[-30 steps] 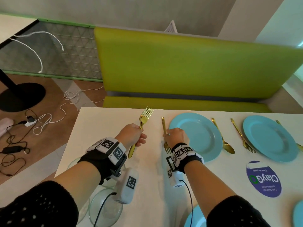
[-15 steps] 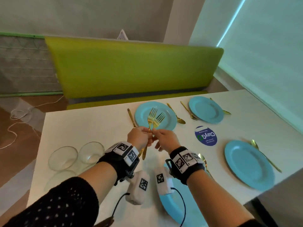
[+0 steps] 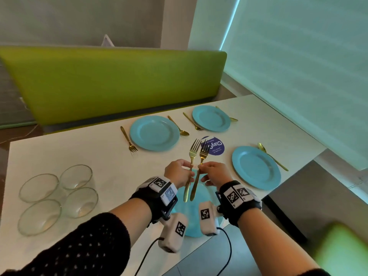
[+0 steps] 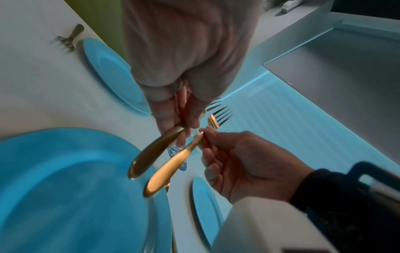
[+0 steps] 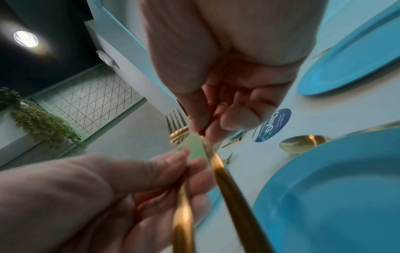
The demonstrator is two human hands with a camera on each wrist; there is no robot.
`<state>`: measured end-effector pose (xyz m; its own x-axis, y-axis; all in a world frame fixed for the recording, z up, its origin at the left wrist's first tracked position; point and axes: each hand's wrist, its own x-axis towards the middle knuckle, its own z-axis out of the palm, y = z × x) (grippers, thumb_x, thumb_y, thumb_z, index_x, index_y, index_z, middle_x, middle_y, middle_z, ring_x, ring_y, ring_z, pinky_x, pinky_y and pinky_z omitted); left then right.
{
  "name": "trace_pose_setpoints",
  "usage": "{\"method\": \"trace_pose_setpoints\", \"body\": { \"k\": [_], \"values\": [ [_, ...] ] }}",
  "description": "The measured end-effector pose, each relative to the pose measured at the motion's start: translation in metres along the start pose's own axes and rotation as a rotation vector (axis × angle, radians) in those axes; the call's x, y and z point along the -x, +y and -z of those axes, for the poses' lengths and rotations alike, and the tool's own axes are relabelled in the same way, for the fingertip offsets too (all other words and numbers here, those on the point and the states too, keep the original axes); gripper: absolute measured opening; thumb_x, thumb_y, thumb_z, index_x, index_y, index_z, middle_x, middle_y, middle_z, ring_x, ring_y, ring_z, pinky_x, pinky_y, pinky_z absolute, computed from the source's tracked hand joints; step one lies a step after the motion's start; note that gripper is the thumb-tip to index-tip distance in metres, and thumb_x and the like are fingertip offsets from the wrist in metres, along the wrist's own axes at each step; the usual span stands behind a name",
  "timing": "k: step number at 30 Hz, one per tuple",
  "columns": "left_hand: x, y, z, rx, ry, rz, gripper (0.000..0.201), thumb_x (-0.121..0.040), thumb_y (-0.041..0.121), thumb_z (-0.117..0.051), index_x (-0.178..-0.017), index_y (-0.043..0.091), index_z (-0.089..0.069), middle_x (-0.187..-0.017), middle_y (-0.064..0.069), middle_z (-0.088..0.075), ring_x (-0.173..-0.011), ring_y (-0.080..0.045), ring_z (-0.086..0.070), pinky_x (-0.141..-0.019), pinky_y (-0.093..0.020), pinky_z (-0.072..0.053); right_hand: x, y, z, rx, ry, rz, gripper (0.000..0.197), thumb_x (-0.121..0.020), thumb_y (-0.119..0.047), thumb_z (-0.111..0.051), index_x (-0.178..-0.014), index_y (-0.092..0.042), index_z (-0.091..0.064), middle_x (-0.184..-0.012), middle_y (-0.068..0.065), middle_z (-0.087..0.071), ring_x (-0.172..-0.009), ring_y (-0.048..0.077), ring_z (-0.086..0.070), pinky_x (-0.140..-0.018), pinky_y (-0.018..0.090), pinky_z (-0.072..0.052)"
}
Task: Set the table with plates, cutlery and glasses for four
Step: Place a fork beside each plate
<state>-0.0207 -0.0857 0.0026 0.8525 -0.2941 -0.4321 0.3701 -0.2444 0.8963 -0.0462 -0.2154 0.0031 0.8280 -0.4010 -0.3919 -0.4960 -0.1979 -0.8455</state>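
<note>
I hold two gold forks upright, tines up, over the near blue plate (image 3: 191, 214). My left hand (image 3: 188, 172) grips the left fork (image 3: 192, 154) by its neck. My right hand (image 3: 201, 167) pinches the right fork (image 3: 203, 154) beside it. In the left wrist view my left hand (image 4: 175, 118) holds the darker handle (image 4: 154, 155), and the right hand (image 4: 238, 157) holds the brighter one (image 4: 171, 168). The right wrist view shows my right hand (image 5: 207, 130) on its fork (image 5: 233, 188) and the left hand (image 5: 121, 184) round the other fork (image 5: 182, 214).
Three more blue plates lie at the far left (image 3: 154, 133), far right (image 3: 211, 118) and right (image 3: 255, 168), with gold cutlery beside them, such as a fork (image 3: 128, 139) and a spoon (image 3: 271, 156). Several glass bowls (image 3: 76, 176) stand at the left. A round sticker (image 3: 216, 147) marks the table's middle.
My right hand left the fork it laid left of the far plate and joined my left hand. The two held forks have come apart, one in each hand, nearer to me.
</note>
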Motion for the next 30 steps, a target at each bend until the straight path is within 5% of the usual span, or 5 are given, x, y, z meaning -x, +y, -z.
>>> {"method": "trace_pose_setpoints", "body": {
  "k": [5, 11, 15, 18, 30],
  "values": [
    [-0.021, 0.01, -0.021, 0.039, 0.069, 0.028, 0.019, -0.084, -0.003, -0.059, -0.085, 0.015, -0.056, -0.085, -0.013, -0.065, -0.068, -0.023, -0.064, -0.069, -0.035, -0.056, -0.037, 0.023, 0.057, 0.386, 0.057, 0.027, 0.02, -0.09, -0.016, -0.059, -0.07, -0.018, -0.059, -0.069, 0.0, -0.061, -0.049, 0.012, -0.051, -0.04, 0.017, -0.042],
    [-0.05, 0.014, -0.052, 0.059, 0.121, 0.067, 0.022, -0.084, -0.002, -0.061, -0.101, 0.012, -0.058, -0.09, -0.013, -0.066, -0.076, -0.025, -0.066, -0.081, -0.039, -0.058, -0.089, 0.063, 0.113, 0.707, 0.049, -0.064, 0.018, -0.089, -0.019, -0.058, -0.071, -0.02, -0.061, -0.086, 0.004, -0.06, -0.08, 0.02, -0.053, -0.086, 0.036, -0.052],
    [-0.067, 0.009, -0.066, 0.068, 0.171, 0.109, 0.023, -0.084, -0.002, -0.061, -0.104, 0.011, -0.059, -0.091, -0.01, -0.065, -0.074, -0.023, -0.066, -0.083, -0.038, -0.058, -0.112, 0.085, 0.123, 0.834, -0.005, -0.069, 0.02, -0.091, -0.018, -0.054, -0.098, -0.009, -0.071, -0.103, 0.009, -0.068, -0.087, 0.022, -0.058, -0.083, 0.029, -0.048],
    [-0.074, 0.008, -0.073, 0.071, 0.2, 0.13, 0.022, -0.085, -0.002, -0.061, -0.103, 0.011, -0.059, -0.092, -0.011, -0.064, -0.076, -0.024, -0.065, -0.083, -0.038, -0.057, -0.121, 0.092, 0.122, 0.853, -0.046, -0.071, 0.021, -0.091, -0.017, -0.053, -0.099, -0.01, -0.07, -0.107, 0.008, -0.069, -0.101, 0.025, -0.062, -0.08, 0.025, -0.046],
    [-0.089, 0.012, -0.089, 0.071, 0.257, 0.132, 0.018, -0.085, -0.002, -0.061, -0.096, 0.013, -0.058, -0.089, -0.009, -0.065, -0.085, -0.028, -0.069, -0.088, -0.04, -0.057, -0.14, 0.097, 0.114, 0.905, 0.068, -0.066, 0.027, -0.087, -0.016, -0.047, -0.103, -0.011, -0.069, -0.105, 0.01, -0.067, -0.097, 0.028, -0.065, -0.084, 0.032, -0.054]
  ]
}}
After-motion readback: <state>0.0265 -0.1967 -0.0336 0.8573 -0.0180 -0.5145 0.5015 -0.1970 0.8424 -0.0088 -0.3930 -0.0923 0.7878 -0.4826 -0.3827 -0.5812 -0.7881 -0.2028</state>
